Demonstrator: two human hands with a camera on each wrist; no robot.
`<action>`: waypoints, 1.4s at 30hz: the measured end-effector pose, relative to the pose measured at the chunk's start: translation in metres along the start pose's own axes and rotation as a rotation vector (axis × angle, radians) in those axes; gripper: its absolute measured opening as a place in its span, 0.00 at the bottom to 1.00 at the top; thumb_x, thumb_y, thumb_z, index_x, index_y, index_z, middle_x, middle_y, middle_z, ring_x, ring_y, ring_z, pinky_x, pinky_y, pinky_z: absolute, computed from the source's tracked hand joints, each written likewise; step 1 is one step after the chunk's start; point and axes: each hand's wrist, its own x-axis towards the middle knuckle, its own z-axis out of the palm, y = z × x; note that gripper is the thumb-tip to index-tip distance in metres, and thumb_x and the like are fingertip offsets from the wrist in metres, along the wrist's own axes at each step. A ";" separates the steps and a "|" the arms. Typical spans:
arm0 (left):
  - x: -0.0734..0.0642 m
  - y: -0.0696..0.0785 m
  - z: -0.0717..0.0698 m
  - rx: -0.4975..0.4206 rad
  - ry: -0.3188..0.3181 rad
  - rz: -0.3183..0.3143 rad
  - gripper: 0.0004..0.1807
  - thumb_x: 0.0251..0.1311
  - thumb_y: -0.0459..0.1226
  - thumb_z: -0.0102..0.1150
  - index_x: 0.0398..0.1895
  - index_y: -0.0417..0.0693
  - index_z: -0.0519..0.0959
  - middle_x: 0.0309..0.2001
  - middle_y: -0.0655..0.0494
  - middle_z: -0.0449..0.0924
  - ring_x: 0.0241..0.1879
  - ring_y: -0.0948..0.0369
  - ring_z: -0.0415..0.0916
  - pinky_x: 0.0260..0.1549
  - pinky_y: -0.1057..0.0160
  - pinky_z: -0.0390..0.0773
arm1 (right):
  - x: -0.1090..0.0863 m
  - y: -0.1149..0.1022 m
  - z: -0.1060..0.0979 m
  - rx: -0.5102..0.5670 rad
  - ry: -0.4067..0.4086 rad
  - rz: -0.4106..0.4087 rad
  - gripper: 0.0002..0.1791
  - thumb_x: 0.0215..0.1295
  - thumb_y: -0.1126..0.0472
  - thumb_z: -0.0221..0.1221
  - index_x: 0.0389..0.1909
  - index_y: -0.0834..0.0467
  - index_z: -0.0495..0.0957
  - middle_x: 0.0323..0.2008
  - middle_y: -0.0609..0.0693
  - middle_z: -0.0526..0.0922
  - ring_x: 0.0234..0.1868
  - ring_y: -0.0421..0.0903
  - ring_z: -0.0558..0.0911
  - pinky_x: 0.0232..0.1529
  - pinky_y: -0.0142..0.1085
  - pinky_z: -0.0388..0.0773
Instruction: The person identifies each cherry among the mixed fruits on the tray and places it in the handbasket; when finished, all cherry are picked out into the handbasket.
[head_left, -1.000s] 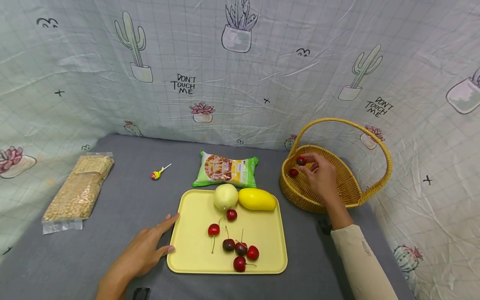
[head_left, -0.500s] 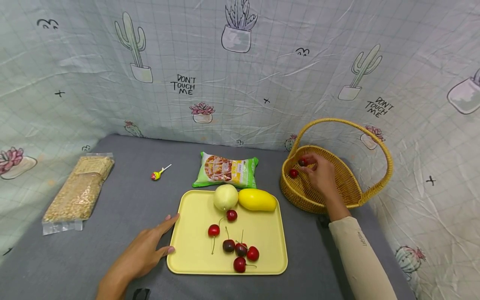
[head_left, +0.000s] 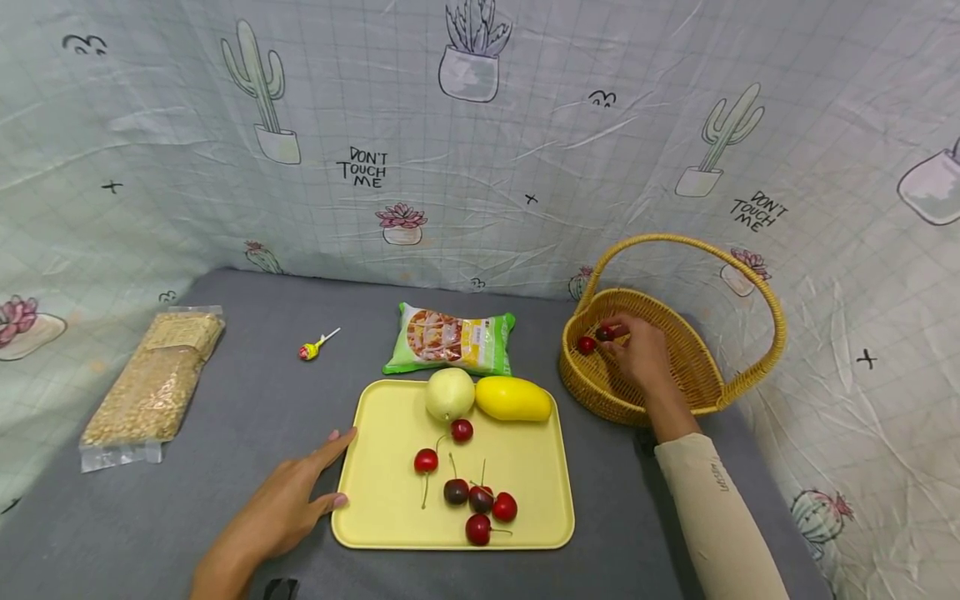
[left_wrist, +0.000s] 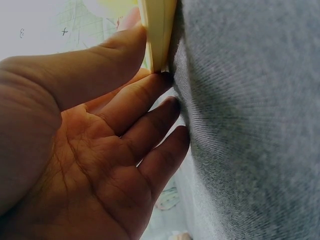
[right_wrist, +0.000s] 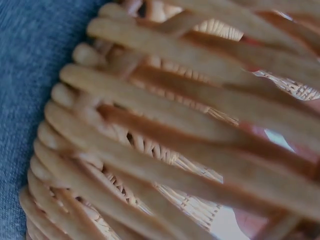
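At the left edge of a yellow tray, my left hand lies with thumb and fingertips against the rim, fingers nearly straight. My right hand reaches into a wicker basket and pinches a dark red cherry between thumb and fingers. Another cherry lies in the basket just left of it. Several stemmed cherries, such as a bright red one, lie on the tray. In the right wrist view, the basket's woven wall hides most of my right hand.
A pale green round fruit and a yellow mango-like fruit sit at the tray's back edge. Behind them lies a green food packet. A lollipop and a clear bag of grains lie left. The basket's tall handle arches overhead.
My right hand has lowered the cherry deeper into the basket, close beside the other one. My left hand keeps its place at the tray; the head view has shifted slightly.
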 end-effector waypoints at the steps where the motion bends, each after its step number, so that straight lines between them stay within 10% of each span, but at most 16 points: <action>1: 0.000 0.000 0.000 -0.001 0.004 0.004 0.47 0.58 0.37 0.78 0.81 0.46 0.66 0.73 0.29 0.71 0.68 0.32 0.76 0.62 0.32 0.78 | 0.000 0.000 0.000 -0.007 -0.002 0.003 0.18 0.73 0.61 0.68 0.61 0.54 0.84 0.51 0.60 0.90 0.41 0.58 0.87 0.43 0.53 0.84; 25: 0.001 0.003 -0.003 0.001 -0.037 -0.026 0.48 0.59 0.38 0.77 0.82 0.46 0.65 0.75 0.28 0.69 0.69 0.31 0.74 0.62 0.31 0.77 | 0.002 0.000 -0.004 -0.051 -0.108 0.046 0.23 0.73 0.65 0.67 0.67 0.55 0.82 0.59 0.62 0.88 0.55 0.64 0.85 0.47 0.55 0.84; 33: 0.002 0.002 -0.003 -0.005 -0.059 -0.045 0.49 0.60 0.38 0.77 0.83 0.47 0.63 0.76 0.28 0.67 0.70 0.31 0.73 0.63 0.31 0.76 | -0.004 -0.003 -0.001 0.051 0.054 -0.011 0.24 0.72 0.64 0.68 0.67 0.56 0.82 0.58 0.63 0.86 0.44 0.59 0.84 0.46 0.54 0.82; 42: 0.002 0.002 -0.002 -0.006 -0.066 -0.056 0.49 0.60 0.39 0.77 0.83 0.48 0.63 0.76 0.29 0.66 0.70 0.31 0.73 0.63 0.30 0.76 | -0.017 -0.021 -0.006 0.151 0.348 -0.284 0.23 0.60 0.69 0.76 0.57 0.57 0.87 0.46 0.62 0.89 0.33 0.58 0.85 0.35 0.50 0.82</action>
